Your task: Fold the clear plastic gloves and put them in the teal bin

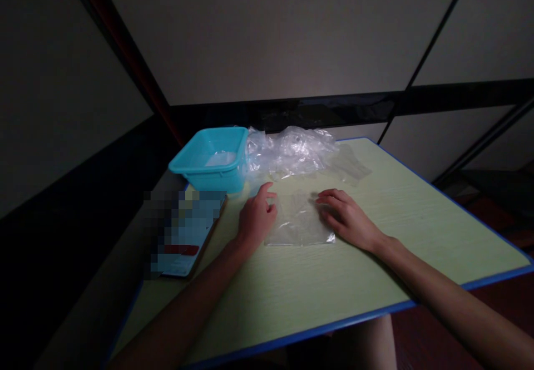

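Observation:
A clear plastic bag (300,225) lies flat on the table between my two hands. At its left edge is my left hand (257,214), fingers apart and slightly curled, holding nothing. On the other side, my right hand (347,217) rests by the bag's right edge with its fingers loosely spread and nothing in them. Whether the fingertips touch the plastic, I cannot tell. Behind the bag, a crumpled heap of clear plastic bags (294,150) is spread out, with one flatter bag (348,164) at its right end.
A turquoise plastic basin (208,177) with something whitish inside stands at the back left. In front of it lies a tablet or large phone (189,236), partly blurred out. The pale green table (417,220) has a blue edge and meets a panelled wall (283,36).

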`<state>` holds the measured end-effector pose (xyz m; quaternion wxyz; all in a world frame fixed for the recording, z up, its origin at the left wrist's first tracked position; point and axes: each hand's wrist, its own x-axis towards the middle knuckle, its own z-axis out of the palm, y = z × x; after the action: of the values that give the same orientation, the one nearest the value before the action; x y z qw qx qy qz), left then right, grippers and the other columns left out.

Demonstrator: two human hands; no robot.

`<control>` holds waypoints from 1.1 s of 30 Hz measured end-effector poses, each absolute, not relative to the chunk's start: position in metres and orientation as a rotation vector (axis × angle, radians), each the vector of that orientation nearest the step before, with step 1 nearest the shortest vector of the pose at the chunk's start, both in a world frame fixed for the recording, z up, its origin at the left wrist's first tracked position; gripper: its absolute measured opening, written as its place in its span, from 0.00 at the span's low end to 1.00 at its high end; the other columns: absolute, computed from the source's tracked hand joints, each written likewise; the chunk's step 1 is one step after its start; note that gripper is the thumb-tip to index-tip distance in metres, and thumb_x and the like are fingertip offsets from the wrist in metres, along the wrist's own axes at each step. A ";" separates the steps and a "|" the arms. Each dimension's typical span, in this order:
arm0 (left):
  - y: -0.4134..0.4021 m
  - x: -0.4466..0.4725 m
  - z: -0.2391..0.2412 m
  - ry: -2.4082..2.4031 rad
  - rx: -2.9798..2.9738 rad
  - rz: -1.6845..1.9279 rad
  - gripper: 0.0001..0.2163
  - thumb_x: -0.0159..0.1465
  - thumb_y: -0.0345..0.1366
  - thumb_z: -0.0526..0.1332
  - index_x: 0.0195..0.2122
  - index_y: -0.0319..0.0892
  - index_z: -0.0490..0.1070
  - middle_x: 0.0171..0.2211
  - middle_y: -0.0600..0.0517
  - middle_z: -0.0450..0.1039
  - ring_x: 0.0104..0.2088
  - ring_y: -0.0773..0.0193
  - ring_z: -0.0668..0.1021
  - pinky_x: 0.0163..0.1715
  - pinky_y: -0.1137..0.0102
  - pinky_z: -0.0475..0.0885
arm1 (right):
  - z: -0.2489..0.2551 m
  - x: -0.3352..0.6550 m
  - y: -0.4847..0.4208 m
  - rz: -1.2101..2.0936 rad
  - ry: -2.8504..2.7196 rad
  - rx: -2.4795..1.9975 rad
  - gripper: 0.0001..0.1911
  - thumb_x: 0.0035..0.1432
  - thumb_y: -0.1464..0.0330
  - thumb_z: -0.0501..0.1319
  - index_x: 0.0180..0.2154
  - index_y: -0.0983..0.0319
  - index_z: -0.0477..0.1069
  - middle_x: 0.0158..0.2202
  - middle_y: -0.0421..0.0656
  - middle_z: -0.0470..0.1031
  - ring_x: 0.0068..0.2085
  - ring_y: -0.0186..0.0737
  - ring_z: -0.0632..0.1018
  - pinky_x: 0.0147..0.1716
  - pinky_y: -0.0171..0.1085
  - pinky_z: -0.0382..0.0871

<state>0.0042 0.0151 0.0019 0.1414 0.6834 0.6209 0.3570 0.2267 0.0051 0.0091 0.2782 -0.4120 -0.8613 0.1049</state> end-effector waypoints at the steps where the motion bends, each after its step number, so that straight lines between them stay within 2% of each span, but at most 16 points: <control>1: 0.016 0.004 0.002 1.807 1.971 1.031 0.23 0.50 0.21 0.57 0.48 0.43 0.63 0.38 0.53 0.75 0.25 0.67 0.73 0.30 0.73 0.67 | 0.009 0.227 0.005 0.284 -2.316 -1.109 0.14 0.53 0.77 0.53 0.43 0.66 0.67 0.45 0.51 0.67 0.47 0.47 0.68 0.47 0.47 0.63; 6: 0.017 0.004 0.004 1.840 1.949 1.041 0.23 0.49 0.21 0.57 0.47 0.43 0.63 0.39 0.53 0.73 0.31 0.65 0.73 0.33 0.73 0.67 | 0.009 0.227 0.005 0.295 -2.328 -1.104 0.15 0.53 0.76 0.54 0.43 0.65 0.67 0.45 0.52 0.68 0.47 0.48 0.68 0.45 0.48 0.64; 9: 0.019 0.003 0.001 1.807 1.955 1.024 0.23 0.49 0.21 0.57 0.47 0.44 0.63 0.36 0.54 0.74 0.28 0.66 0.74 0.32 0.73 0.68 | 0.007 0.228 0.006 0.299 -2.344 -1.100 0.15 0.52 0.76 0.54 0.43 0.63 0.68 0.45 0.51 0.68 0.47 0.49 0.69 0.44 0.49 0.64; 17: 0.024 0.001 -0.002 1.760 1.979 1.100 0.22 0.48 0.19 0.56 0.45 0.39 0.63 0.38 0.50 0.73 0.24 0.68 0.73 0.31 0.71 0.70 | 0.007 0.228 0.006 0.285 -2.372 -1.105 0.14 0.53 0.75 0.54 0.43 0.65 0.68 0.45 0.52 0.68 0.47 0.50 0.69 0.44 0.49 0.64; 19: 0.020 0.000 0.000 1.734 2.025 1.137 0.20 0.49 0.19 0.55 0.44 0.39 0.64 0.39 0.49 0.72 0.28 0.66 0.74 0.34 0.69 0.71 | 0.008 0.228 0.005 0.304 -2.361 -1.091 0.14 0.53 0.75 0.54 0.43 0.65 0.67 0.45 0.52 0.68 0.47 0.48 0.69 0.44 0.48 0.64; 22: 0.011 0.003 0.004 1.604 2.169 1.132 0.17 0.50 0.20 0.55 0.40 0.40 0.67 0.41 0.49 0.70 0.41 0.61 0.73 0.43 0.66 0.69 | 0.011 0.227 0.002 0.336 -2.332 -1.064 0.14 0.54 0.74 0.54 0.44 0.65 0.66 0.44 0.51 0.69 0.46 0.47 0.70 0.45 0.47 0.64; 25: 0.002 0.006 0.007 1.457 2.299 1.072 0.14 0.52 0.22 0.56 0.38 0.43 0.68 0.42 0.50 0.70 0.46 0.60 0.71 0.49 0.66 0.65 | 0.013 0.226 0.001 0.364 -2.309 -1.029 0.12 0.54 0.73 0.54 0.43 0.63 0.66 0.43 0.49 0.70 0.45 0.46 0.70 0.44 0.46 0.64; 29: -0.002 -0.002 0.013 1.501 2.289 1.047 0.14 0.54 0.22 0.54 0.40 0.41 0.67 0.41 0.48 0.70 0.41 0.60 0.73 0.44 0.66 0.68 | 0.017 0.226 0.000 0.502 -2.168 -1.099 0.10 0.54 0.73 0.53 0.39 0.63 0.66 0.35 0.45 0.69 0.34 0.40 0.72 0.34 0.40 0.66; 33: -0.015 -0.022 0.023 1.593 2.209 1.017 0.17 0.52 0.22 0.54 0.43 0.40 0.66 0.40 0.49 0.70 0.29 0.65 0.74 0.36 0.67 0.71 | 0.015 0.229 -0.014 0.727 -1.905 -1.228 0.09 0.54 0.71 0.54 0.40 0.61 0.62 0.23 0.37 0.63 0.24 0.35 0.67 0.22 0.34 0.60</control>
<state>-0.0217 -0.0155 0.0229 0.1168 0.7545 0.5443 0.3475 0.2291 -0.0142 0.0154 0.3715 -0.4791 -0.7430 0.2835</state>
